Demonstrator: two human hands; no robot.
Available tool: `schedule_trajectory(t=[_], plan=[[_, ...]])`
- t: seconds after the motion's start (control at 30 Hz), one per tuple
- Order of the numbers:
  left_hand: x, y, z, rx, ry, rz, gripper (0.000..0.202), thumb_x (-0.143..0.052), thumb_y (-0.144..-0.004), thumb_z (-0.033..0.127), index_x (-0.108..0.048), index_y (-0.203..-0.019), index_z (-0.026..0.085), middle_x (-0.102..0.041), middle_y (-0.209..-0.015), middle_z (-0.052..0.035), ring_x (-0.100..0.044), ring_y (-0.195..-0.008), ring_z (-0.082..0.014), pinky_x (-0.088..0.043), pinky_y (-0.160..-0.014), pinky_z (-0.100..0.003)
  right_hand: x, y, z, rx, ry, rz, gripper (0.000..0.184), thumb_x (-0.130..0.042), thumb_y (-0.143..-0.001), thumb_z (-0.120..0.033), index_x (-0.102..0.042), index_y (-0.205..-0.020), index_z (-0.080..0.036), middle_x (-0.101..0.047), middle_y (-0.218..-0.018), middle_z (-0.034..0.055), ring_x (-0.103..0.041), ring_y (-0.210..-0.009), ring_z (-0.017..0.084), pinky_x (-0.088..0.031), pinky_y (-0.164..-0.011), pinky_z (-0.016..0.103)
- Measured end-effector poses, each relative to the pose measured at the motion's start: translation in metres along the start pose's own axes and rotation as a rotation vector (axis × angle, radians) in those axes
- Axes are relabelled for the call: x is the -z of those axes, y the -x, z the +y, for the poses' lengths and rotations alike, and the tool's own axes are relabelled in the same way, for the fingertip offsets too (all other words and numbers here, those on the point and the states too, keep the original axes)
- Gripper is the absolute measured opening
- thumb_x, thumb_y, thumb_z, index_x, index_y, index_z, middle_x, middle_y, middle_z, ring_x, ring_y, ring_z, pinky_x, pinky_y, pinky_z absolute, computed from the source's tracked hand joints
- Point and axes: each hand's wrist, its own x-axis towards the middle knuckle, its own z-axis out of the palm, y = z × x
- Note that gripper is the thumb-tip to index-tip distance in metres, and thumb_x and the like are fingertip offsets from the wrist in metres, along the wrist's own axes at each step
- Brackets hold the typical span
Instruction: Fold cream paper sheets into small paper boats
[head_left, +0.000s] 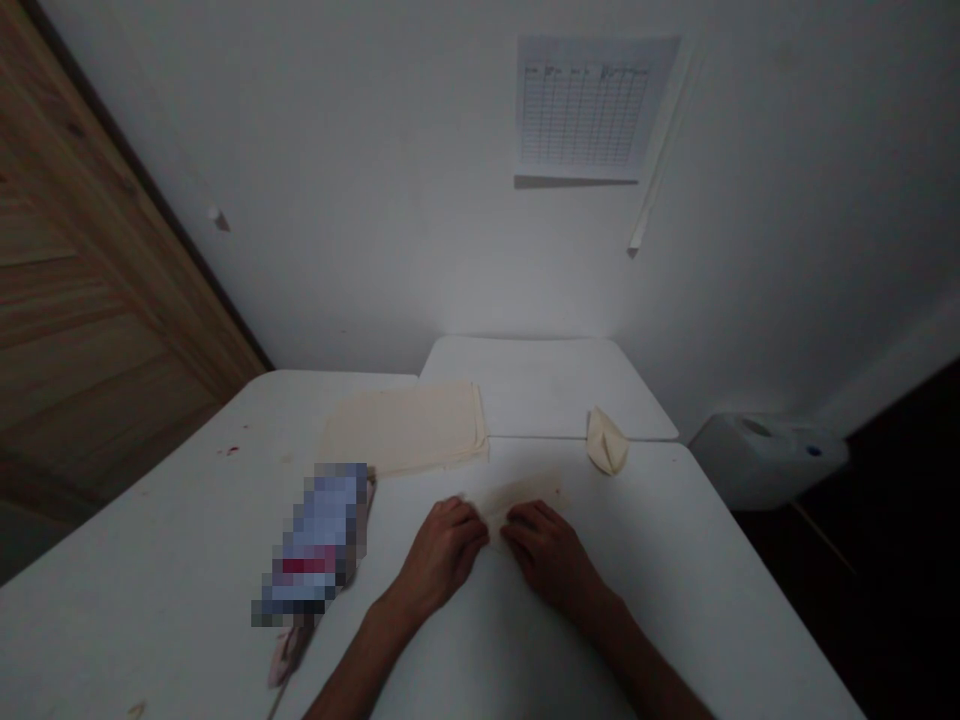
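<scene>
A thin beige sheet [525, 492], which looks like a pastry wrapper, lies on the white table in front of me. My left hand [448, 545] has its fingers curled down at the sheet's near left edge. Opposite it, my right hand [546, 545] pinches the near right part with bent fingers. Only a small gap separates the two hands, and they hide much of the sheet's near side. Beyond my left hand lies a stack of similar beige sheets [405, 428]. A folded pale piece with a pointed top [606, 442] rests farther back on the right.
A blurred-out object [319, 540] lies left of my left arm, with a pinkish end [286, 655] showing below it. The white table [180, 520] meets a wall bearing a printed sheet [589, 105]. A white container [765, 460] stands beyond the table's right edge.
</scene>
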Motion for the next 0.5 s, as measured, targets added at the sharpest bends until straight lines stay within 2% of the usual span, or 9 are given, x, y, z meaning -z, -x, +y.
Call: schedule_trajectory(t=[0.2,0.3,0.4,0.5], plan=[[-0.001,0.000,-0.001,0.049,0.028,0.007,0.014,-0.057,-0.088,0.018,-0.068,-0.081,0.022,-0.065,-0.083,-0.0031,-0.056,-0.086,-0.0212,-0.041,-0.079,-0.037,-0.003,0.003,0.003,0.054,-0.024,-0.043,0.019,-0.053,-0.091,-0.013,-0.067,-0.100,-0.023,-0.064,-0.102,0.0039,-0.053,-0.098,0.019,-0.045,-0.090,0.032],[-0.004,0.001,-0.004,0.095,0.043,0.033,0.009,-0.063,-0.085,0.017,-0.069,-0.089,0.022,-0.068,-0.088,-0.0030,-0.057,-0.089,-0.0223,-0.041,-0.081,-0.039,-0.005,0.006,0.006,0.093,-0.023,-0.060,0.024,-0.054,-0.089,-0.011,-0.067,-0.102,-0.025,-0.063,-0.107,0.0031,-0.052,-0.101,0.019,-0.043,-0.092,0.033],[-0.008,0.002,-0.007,0.156,0.054,0.074,0.018,-0.068,-0.081,0.020,-0.068,-0.099,0.023,-0.069,-0.092,-0.0027,-0.058,-0.091,-0.0232,-0.042,-0.082,-0.040,-0.003,0.007,0.006,0.106,-0.004,-0.083,0.029,-0.055,-0.087,-0.009,-0.067,-0.107,-0.027,-0.062,-0.112,0.0033,-0.050,-0.104,0.020,-0.042,-0.094,0.034],[-0.011,0.003,-0.009,0.188,0.056,0.090,0.021,-0.069,-0.080,0.020,-0.068,-0.100,0.023,-0.070,-0.090,-0.0023,-0.059,-0.090,-0.0231,-0.043,-0.082,-0.040,0.001,0.005,0.003,0.113,0.037,-0.122,0.031,-0.056,-0.088,-0.012,-0.065,-0.112,-0.029,-0.061,-0.113,0.0032,-0.049,-0.104,0.021,-0.041,-0.094,0.035]])
